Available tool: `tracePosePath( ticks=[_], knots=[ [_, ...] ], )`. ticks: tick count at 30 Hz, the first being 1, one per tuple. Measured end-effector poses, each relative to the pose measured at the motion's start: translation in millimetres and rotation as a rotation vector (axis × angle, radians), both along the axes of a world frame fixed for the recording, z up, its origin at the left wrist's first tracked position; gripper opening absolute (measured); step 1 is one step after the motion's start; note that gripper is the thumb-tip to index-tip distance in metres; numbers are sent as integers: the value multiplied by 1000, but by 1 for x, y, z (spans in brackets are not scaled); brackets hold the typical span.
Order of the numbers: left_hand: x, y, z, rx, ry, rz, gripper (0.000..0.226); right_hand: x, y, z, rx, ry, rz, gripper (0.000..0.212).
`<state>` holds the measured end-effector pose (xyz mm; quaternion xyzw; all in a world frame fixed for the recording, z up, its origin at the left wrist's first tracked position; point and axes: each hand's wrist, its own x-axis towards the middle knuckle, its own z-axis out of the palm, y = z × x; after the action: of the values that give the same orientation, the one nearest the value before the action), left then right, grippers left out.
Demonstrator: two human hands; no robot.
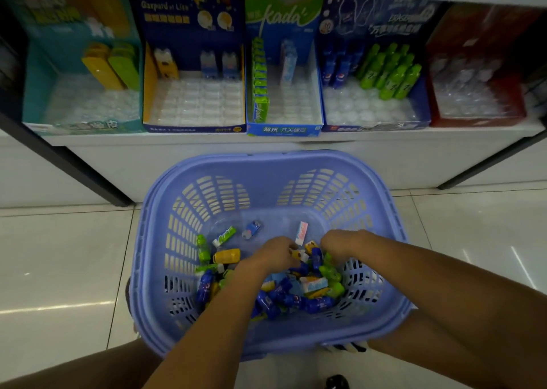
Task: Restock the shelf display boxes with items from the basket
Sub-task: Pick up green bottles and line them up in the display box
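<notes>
A lilac plastic basket (296, 163) stands on the floor below the shelf and holds several small erasers (299, 294) in blue, green, yellow and white. Both of my hands are down inside it. My left hand (273, 254) pinches a small yellow-and-white eraser (297, 254) at its fingertips. My right hand (340, 245) has its fingers curled down into the pile; what they hold is hidden. On the shelf stand five display boxes: teal (38, 92), dark blue with yellow sides (194, 128), blue-green "kada" (284, 129), blue (376, 125) and red (476, 119).
The boxes are mostly bare clear trays, with a few items at the back. A dark shelf post (74, 163) slants down at left and another at right. Pale floor tiles (59, 255) surround the basket. My knees flank it.
</notes>
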<state>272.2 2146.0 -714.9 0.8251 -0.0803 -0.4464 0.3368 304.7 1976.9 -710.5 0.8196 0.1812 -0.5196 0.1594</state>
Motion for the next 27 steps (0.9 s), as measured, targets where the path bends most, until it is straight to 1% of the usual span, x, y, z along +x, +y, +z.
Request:
tracePosePath(
  ticks=[1,2,4,5,6,7,8,10,11,13,14,15,16,17,18,19,20,21,22,23,24,25,26,27],
  knots=[
    [-3,-4,-2,-35,9,29,50,1,1,2,58,13,-77,34],
    [-6,-6,-3,-68,9,51,50,3,3,4,133,30,-182,34],
    [-7,-10,-5,-95,-23,59,40,8,10,9,331,103,-410,24],
    [-7,-11,-6,-86,-44,56,33,10,13,11,405,132,-492,18],
    [-6,-10,-8,-56,-65,59,25,11,14,12,434,152,-543,14],
    [-6,-9,-9,-12,-81,67,19,10,14,11,425,164,-545,10],
    [-5,-6,-11,22,-89,81,17,8,13,8,383,166,-492,9],
    [-3,-2,-14,47,-87,115,20,2,12,-1,235,162,-297,18],
    [-3,0,-14,47,-80,118,22,-2,13,-4,177,146,-215,19],
    [-2,1,-18,52,-63,87,26,-8,18,-10,96,70,-124,7],
    [-4,0,-19,56,-62,54,23,-11,20,-12,84,27,-92,17],
    [-6,-2,-21,70,-61,14,17,-13,22,-13,77,-9,-80,36],
    [-9,-3,-23,79,-66,-37,8,-13,19,-16,75,-42,-87,49],
    [-12,-4,-26,78,-75,-76,14,-14,17,-18,62,-61,-111,54],
    [-13,-5,-30,76,-94,-104,28,-15,14,-18,40,-54,-162,50],
    [-15,-6,-30,69,-109,-119,37,-16,12,-18,3,-28,-201,40],
    [-15,-7,-31,55,-130,-135,37,-16,9,-20,-21,-11,-205,28],
    [-16,-10,-31,43,-137,-148,30,-16,10,-19,-47,11,-171,21],
    [-17,-13,-33,37,-136,-163,22,-14,12,-16,-81,35,-127,21],
    [-18,-16,-35,53,-132,-177,18,-12,15,-12,-100,38,-114,18],
    [-19,-19,-36,81,-136,-192,21,-7,15,-6,-93,22,-102,20],
    [-20,-22,-37,121,-142,-206,27,0,16,3,-55,-15,-125,31],
    [-20,-26,-39,158,-156,-219,34,7,13,12,26,-61,-175,38],
    [-20,-30,-40,192,-168,-228,41,13,9,24,146,-117,-265,39]
  ],
)
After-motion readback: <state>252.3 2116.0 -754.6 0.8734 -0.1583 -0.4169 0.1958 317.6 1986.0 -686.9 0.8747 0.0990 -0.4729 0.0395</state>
